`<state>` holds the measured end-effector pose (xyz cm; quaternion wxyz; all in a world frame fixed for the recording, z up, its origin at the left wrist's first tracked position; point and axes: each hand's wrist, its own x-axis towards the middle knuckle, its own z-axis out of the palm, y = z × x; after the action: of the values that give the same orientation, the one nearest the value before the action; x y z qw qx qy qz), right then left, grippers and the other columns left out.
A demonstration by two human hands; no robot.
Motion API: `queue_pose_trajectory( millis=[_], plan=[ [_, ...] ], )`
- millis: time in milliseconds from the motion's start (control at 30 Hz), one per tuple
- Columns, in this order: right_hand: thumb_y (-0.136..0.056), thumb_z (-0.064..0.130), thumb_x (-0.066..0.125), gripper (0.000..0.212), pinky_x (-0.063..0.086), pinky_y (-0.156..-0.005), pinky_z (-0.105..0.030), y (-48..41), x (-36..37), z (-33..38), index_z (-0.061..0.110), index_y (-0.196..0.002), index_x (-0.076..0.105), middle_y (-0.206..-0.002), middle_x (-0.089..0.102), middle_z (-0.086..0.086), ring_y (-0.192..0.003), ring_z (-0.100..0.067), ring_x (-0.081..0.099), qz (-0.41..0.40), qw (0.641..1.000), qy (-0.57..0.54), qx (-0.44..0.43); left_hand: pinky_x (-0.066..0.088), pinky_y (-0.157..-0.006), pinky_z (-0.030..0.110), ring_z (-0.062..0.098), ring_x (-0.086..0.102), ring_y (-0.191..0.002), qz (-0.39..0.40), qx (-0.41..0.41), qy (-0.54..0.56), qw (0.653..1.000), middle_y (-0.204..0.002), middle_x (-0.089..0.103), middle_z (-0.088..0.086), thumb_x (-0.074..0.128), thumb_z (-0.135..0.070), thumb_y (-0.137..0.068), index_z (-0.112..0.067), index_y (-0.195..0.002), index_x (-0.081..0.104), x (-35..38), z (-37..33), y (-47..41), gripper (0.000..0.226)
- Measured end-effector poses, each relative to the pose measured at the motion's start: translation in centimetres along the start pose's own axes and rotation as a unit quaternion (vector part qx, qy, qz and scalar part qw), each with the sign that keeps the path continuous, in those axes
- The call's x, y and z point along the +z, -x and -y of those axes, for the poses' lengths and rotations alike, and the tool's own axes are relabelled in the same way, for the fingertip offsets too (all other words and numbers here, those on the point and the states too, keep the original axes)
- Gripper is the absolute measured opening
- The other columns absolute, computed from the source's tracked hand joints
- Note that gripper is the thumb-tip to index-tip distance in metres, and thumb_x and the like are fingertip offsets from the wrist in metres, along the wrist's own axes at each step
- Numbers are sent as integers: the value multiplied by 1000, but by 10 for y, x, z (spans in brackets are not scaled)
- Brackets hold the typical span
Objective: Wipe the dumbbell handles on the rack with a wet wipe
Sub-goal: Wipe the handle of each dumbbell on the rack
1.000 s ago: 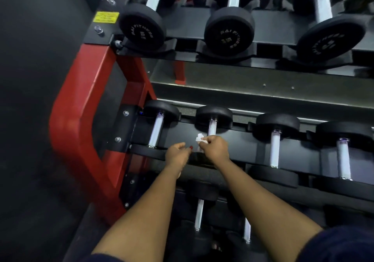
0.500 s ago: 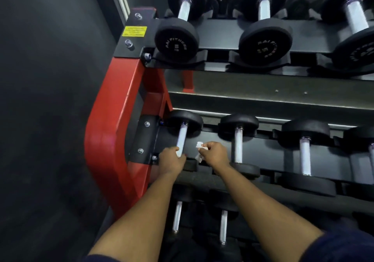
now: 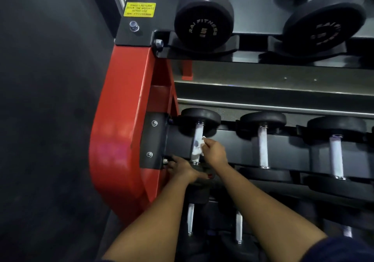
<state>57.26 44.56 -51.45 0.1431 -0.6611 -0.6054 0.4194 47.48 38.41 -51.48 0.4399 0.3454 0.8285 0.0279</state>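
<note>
Right grip (image 3: pixel 213 152), pinching the wet wipe (image 3: pixel 198 150), has just reached the leftmost handle (image 3: pixel 199 130); left grip (image 3: pixel 182 169) clasps its near head (image 3: pixel 202 169), so wiping begins.

A three-tiered rack (image 3: pixel 121 140) with a red side frame is shown. On its middle tier the leftmost dumbbell (image 3: pixel 200 118) is cradled, its handle just left of the fingers (image 3: pixel 209 144) of the right hand (image 3: pixel 215 153). Two more dumbbells (image 3: pixel 263 146) are set to the right of them. Larger dumbbells (image 3: pixel 203 20) are carried on the tier beyond the fingers, and further dumbbells (image 3: pixel 190 219) on the tier nearer than them.
</note>
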Motion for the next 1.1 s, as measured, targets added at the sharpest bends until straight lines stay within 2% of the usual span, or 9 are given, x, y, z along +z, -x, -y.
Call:
queue_pose_trajectory(
  millis=[133,267,367,467,600,733,900,1000,1100],
  plan=[
    [-93,13,48,29,45,-84,-30,-9,11,-3,1,-113,65,-115,65,-20,-111,-33,58,32,997,43,64,26,-115,44,37,9,-144,0,-24,23,999,-155,1,24,95,-43,-39,-5,-148,-12,1,-2,-11,158],
    [-97,10,40,35,40,-97,-34,-14,12,3,-4,-127,53,-133,53,-21,-123,-34,50,124,976,150,101,23,-116,44,36,8,-145,4,-24,42,999,-156,0,24,96,-43,-36,-6,-149,-11,2,4,-15,161],
    [-98,13,45,32,42,-93,-33,-34,10,12,-4,-122,57,-128,57,-22,-119,-34,53,93,983,133,87,21,-117,44,37,3,-145,9,-20,56,998,-156,-6,25,97,-41,-33,-5,-149,-12,3,4,-18,163],
    [-94,12,51,26,45,-85,-33,-54,7,19,1,-113,65,-116,64,-22,-111,-36,58,-10,996,36,82,20,-117,46,38,1,-146,23,-36,51,998,-156,-11,23,97,-40,-38,-7,-149,-13,1,0,-16,160],
    [-91,16,57,24,43,-78,-30,-43,9,14,7,-111,66,-106,68,-19,-103,-33,61,-105,994,-4,38,18,-118,43,38,0,-146,16,-26,50,998,-156,-13,24,96,-42,-38,-7,-150,-13,3,2,-16,160],
    [-86,16,65,17,41,-73,-33,-19,18,-8,5,-99,65,-100,62,-16,-91,-32,60,-55,990,81,-106,21,-117,44,37,4,-146,8,-31,32,999,-156,-8,23,95,-46,-38,-7,-150,-12,3,4,-16,159],
    [-89,21,60,23,41,-78,-28,-20,13,-11,11,-108,65,-111,52,-9,-102,-27,57,113,910,289,-275,19,-118,43,37,4,-146,10,-36,29,999,-157,-7,21,95,-44,-40,-7,-150,-11,2,2,-13,157],
    [-90,11,50,27,44,-86,-32,-37,-2,2,6,-114,62,-118,51,-12,-109,-28,48,91,868,364,-325,20,-117,45,39,4,-145,16,-43,25,999,-157,-7,22,95,-45,-41,-7,-150,-12,0,-2,-11,158],
    [-81,9,46,27,55,-70,-42,-58,-9,12,0,-90,70,-99,62,-17,-88,-36,59,38,812,428,-394,20,-117,43,38,4,-145,21,-46,28,998,-157,-10,20,95,-41,-44,-8,-151,-12,-1,-4,-11,155]
  ],
)
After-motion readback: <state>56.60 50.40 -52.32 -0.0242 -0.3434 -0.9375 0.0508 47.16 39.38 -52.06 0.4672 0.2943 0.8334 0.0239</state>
